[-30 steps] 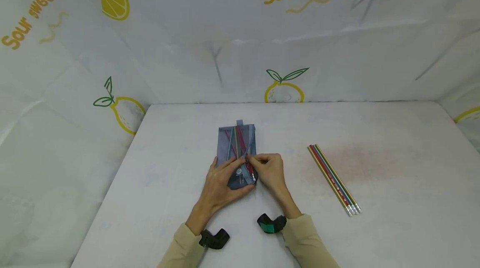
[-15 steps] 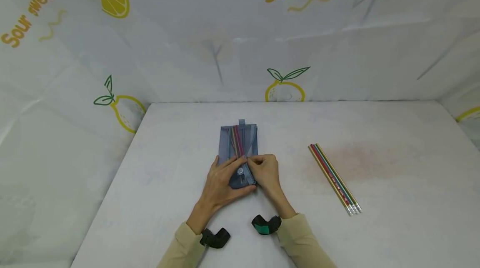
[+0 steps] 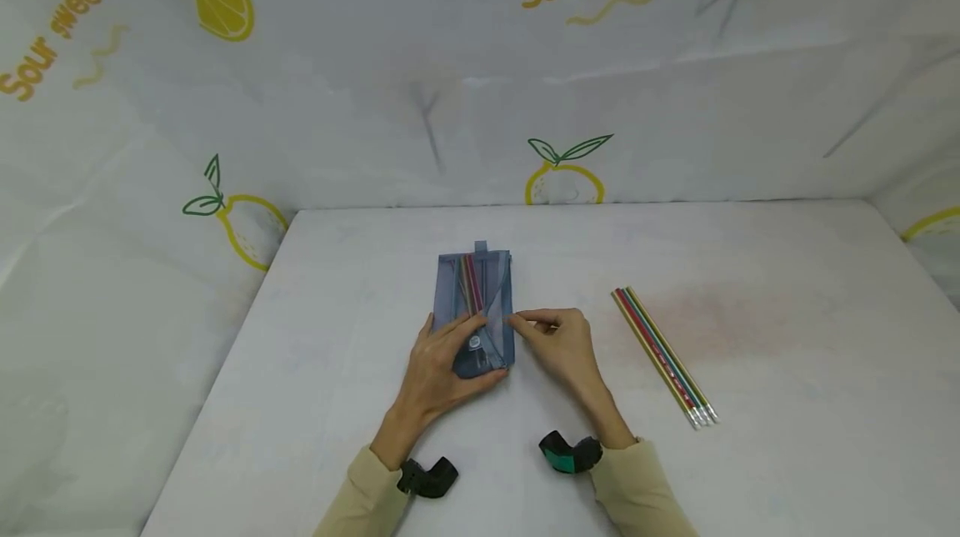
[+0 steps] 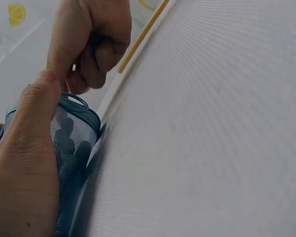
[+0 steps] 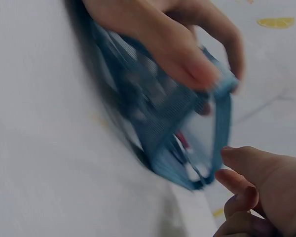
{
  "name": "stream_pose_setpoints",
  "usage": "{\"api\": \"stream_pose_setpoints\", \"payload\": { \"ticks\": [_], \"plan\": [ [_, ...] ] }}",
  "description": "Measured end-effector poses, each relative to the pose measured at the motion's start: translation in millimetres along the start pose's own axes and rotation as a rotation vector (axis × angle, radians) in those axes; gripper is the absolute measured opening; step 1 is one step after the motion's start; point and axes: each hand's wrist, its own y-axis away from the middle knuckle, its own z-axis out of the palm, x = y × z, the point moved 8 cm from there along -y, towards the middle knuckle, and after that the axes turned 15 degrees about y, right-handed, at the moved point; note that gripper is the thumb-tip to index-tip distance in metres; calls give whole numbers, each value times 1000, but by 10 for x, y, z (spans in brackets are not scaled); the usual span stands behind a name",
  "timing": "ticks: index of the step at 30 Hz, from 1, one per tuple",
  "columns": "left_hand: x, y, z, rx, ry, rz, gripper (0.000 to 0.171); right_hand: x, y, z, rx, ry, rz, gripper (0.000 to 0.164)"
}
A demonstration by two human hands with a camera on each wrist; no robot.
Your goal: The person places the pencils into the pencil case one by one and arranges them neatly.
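Note:
A blue see-through mesh pencil case lies on the white table, its strap loop pointing away from me. Several coloured pencils show through the mesh. My left hand lies across the near half of the case and grips it, thumb at the near end. Thumb and forefinger of my right hand pinch the case's right edge. In the right wrist view, the case gapes between both hands, with something red inside. The left wrist view shows the mesh beside my left thumb.
To the right of my right hand lies a row of several striped pencils, silver ends toward me. A white cloth with lemon prints stands behind and to the left of the table.
My right hand has moved right, drawing the case's edge outward. Inside, the pencils have shifted from slanting apart to a closer bundle. My left hand stays nearly still.

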Motion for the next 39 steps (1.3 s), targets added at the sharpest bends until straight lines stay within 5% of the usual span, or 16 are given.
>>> {"api": "stream_pose_setpoints", "payload": {
  "ticks": [8, 15, 23, 39],
  "plan": [
    [4, 4, 1, 14, 5, 12, 70, 220, 32, -750, 121, 155, -7, 22],
    [1, 9, -6, 31, 24, 19, 69, 554, 129, -1219, 135, 257, 26, 29],
    [8, 4, -5, 28, 30, 9, 69, 802, 257, -1410, 118, 387, 12, 35],
    [15, 8, -21, 31, 38, 18, 70, 961, 334, -1443, 127, 492, 66, 34]
  ]
}}
